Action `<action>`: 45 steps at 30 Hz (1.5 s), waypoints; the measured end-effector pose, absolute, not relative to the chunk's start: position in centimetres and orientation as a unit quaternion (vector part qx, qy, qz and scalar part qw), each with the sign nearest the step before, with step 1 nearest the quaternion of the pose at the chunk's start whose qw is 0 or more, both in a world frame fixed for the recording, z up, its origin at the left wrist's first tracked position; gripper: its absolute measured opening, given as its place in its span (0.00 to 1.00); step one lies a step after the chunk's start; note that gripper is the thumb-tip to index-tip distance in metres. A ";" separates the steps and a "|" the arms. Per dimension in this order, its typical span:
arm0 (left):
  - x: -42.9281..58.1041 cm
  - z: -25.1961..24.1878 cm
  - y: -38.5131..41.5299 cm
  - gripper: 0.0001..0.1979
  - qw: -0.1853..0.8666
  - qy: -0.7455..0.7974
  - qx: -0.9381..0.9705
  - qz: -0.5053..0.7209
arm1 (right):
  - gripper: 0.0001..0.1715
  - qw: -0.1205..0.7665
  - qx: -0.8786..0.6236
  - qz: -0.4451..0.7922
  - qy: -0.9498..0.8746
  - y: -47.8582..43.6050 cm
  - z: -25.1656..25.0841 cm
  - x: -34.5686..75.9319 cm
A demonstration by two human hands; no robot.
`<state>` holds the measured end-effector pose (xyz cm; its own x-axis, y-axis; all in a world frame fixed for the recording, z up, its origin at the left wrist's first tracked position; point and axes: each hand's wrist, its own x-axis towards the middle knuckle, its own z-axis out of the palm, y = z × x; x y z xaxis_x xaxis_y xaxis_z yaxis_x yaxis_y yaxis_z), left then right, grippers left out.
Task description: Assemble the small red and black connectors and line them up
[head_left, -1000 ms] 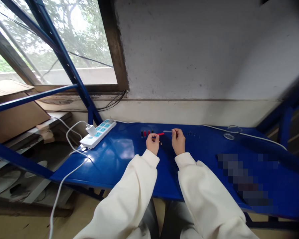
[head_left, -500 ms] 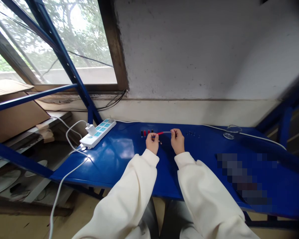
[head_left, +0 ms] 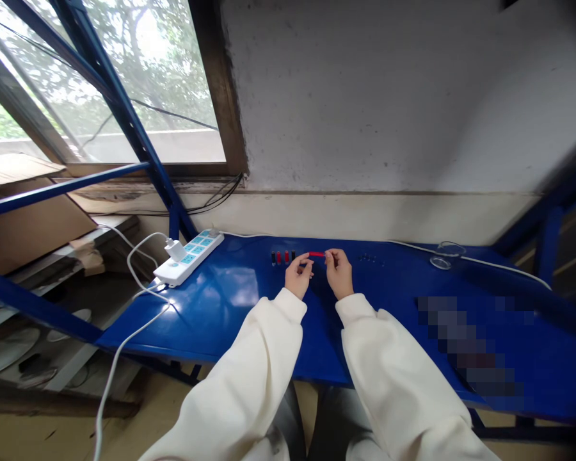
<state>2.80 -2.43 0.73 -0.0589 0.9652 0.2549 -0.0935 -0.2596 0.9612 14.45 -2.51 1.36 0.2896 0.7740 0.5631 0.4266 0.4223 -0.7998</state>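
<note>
A slim red cylindrical piece (head_left: 317,255), perhaps a sleeve, is held level between my hands above the blue table. My left hand (head_left: 298,275) is closed, its thumb and fingertips pinching the left end. At the other end my right hand (head_left: 340,273) pinches with thumb and index finger; the fingers hide that tip. Just left of my left hand, several small cylinders stand in a row on the table, among them a black one (head_left: 273,258) and a red one (head_left: 279,257). To the right of my right hand lie several tiny dark or clear pieces (head_left: 370,259), too small to name.
A white power strip (head_left: 192,257) with a plug and cables lies on the left of the blue table (head_left: 230,320). Clear round items (head_left: 440,262) stand at the back right, near a white cable. A blurred-out object (head_left: 470,349) lies at right. Blue frame posts flank the table.
My hands have come closer together. The thin pale rod that showed between the red piece and my right hand is out of sight; the red piece now spans the gap.
</note>
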 end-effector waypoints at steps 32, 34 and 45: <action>2.8 1.8 -3.3 0.12 0.371 0.415 0.551 0.621 | 0.17 0.492 -0.472 0.129 -0.720 -3.3 1.3 14.2; 2.9 1.8 -3.5 0.12 0.353 0.413 0.565 0.621 | 0.17 0.487 -0.463 0.120 -0.731 -3.3 1.3 14.1; 2.8 1.9 -3.5 0.11 0.341 0.427 0.557 0.626 | 0.14 0.481 -0.467 0.107 -0.734 -2.7 0.5 14.4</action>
<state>2.77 -3.46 1.94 -0.1485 0.9017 0.4060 0.0489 -0.4034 0.9137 14.37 -2.69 0.53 -0.1010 0.7883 0.6070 0.5820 0.5416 -0.6065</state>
